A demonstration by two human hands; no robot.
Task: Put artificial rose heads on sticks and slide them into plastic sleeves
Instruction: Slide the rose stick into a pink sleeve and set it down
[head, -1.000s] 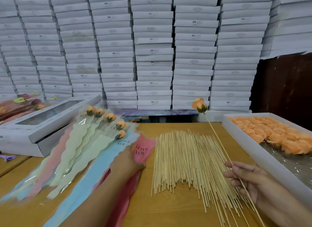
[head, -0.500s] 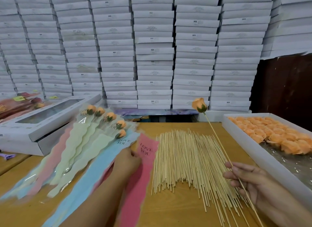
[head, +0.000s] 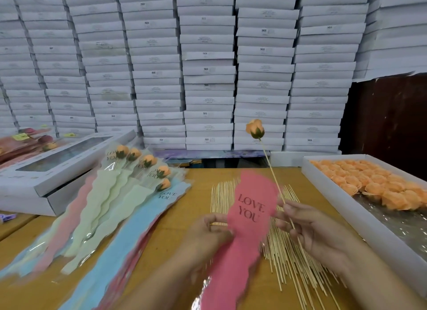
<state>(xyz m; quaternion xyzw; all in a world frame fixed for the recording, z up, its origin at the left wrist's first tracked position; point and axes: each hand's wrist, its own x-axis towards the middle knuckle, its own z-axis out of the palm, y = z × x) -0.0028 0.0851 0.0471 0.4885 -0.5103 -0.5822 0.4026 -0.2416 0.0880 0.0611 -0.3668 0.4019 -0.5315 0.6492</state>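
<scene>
Pink sleeve (head: 242, 235) lifted over sticks (head: 284, 259); rose stick (head: 272, 178) upright, head (head: 254, 129) up.

We see an orange rose head (head: 254, 129) seated atop a thin stick (head: 275, 182) that leans up and to the left. Just beside it a pink sleeve (head: 242, 235) printed LOVE YOU is raised over the loose sticks (head: 291, 263) spread on the counter (head: 161, 252).

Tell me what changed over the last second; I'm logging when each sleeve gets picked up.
The left hand lifted the pink sleeve off the sleeve pile and carried it right, over the loose sticks, towards the right hand. That hand moved left and up with the rose on its stick, its fingers now at the sleeve's edge. The finished roses and tray of rose heads stayed put.
</scene>
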